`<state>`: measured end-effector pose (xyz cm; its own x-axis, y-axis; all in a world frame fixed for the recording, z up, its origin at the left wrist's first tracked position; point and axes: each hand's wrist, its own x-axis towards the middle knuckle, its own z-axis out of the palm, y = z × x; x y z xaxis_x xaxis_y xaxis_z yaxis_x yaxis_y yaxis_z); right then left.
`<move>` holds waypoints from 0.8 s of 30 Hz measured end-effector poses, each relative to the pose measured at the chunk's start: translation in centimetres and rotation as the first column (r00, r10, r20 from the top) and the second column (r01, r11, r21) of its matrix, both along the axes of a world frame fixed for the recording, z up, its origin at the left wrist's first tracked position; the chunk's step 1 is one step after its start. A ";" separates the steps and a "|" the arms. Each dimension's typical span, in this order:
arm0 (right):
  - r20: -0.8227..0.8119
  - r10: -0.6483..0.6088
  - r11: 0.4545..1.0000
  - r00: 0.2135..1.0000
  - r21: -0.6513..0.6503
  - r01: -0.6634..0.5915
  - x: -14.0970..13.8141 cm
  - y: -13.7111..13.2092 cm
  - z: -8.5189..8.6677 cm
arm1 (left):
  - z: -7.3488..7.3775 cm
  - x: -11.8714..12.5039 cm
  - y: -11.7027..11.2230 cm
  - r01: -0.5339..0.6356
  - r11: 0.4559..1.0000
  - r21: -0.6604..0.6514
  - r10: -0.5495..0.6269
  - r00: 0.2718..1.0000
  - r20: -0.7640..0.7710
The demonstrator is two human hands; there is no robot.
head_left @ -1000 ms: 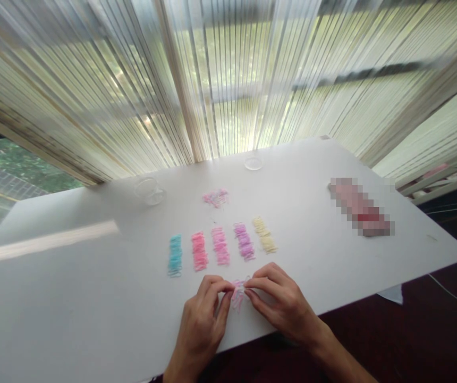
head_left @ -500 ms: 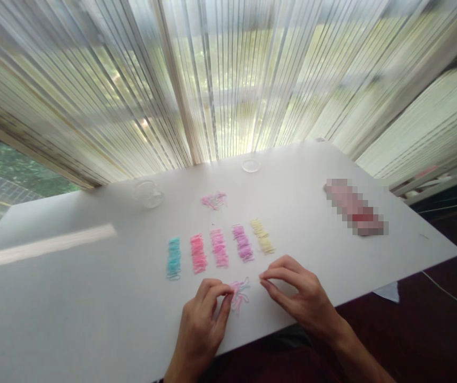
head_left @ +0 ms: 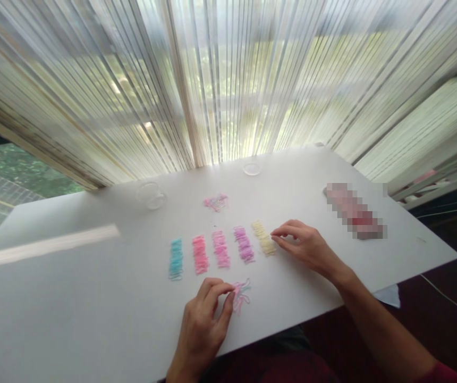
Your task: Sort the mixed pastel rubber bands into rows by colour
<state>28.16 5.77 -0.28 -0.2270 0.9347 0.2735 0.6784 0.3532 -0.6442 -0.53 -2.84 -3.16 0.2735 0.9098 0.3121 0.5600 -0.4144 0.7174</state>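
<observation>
Thin, small rubber bands lie sorted by colour in upright rows: a blue row [head_left: 176,259], a coral row [head_left: 200,255], a pink row [head_left: 221,249], a purple row [head_left: 244,244] and a yellow row [head_left: 264,238]. My left hand [head_left: 206,311] pinches the left edge of a loose clump of pink and pale blue rubber bands [head_left: 242,295] in front of the rows. With thumb and forefinger closed together, my right hand [head_left: 304,242] is at the right side of the yellow row. Whatever sits between those fingertips is too small to make out.
Behind the rows lies another mixed heap of rubber bands [head_left: 216,202]. Clear round dishes or lids [head_left: 151,196] and a clear ring-like lid [head_left: 251,168] stand near the back edge of the white table [head_left: 73,308]. A pixelated pink item [head_left: 354,211] lies right; a string curtain [head_left: 228,80] hangs behind.
My right hand has moved away from beside the loose clump, up and to the right, to the yellow row. My left hand stays pinched at the clump.
</observation>
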 end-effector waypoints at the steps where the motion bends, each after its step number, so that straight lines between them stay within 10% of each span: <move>1: 0.004 -0.004 1.000 1.000 0.001 0.004 -0.1 0.2 -0.1 | 0.0 0.0 0.0 0.001 1.000 -0.002 -0.001 1.000 0.002; 24: 0.017 -0.043 0.998 0.999 -0.041 0.044 -0.5 -1.0 -0.7 | 0.2 0.0 -0.1 -0.003 1.000 0.015 0.003 1.000 -0.024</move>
<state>27.68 4.75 -0.96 -0.1900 0.9542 0.2310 0.7031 0.2965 -0.6463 -0.53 -2.96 -2.99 0.2781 0.9061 0.3188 0.5784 -0.4229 0.6976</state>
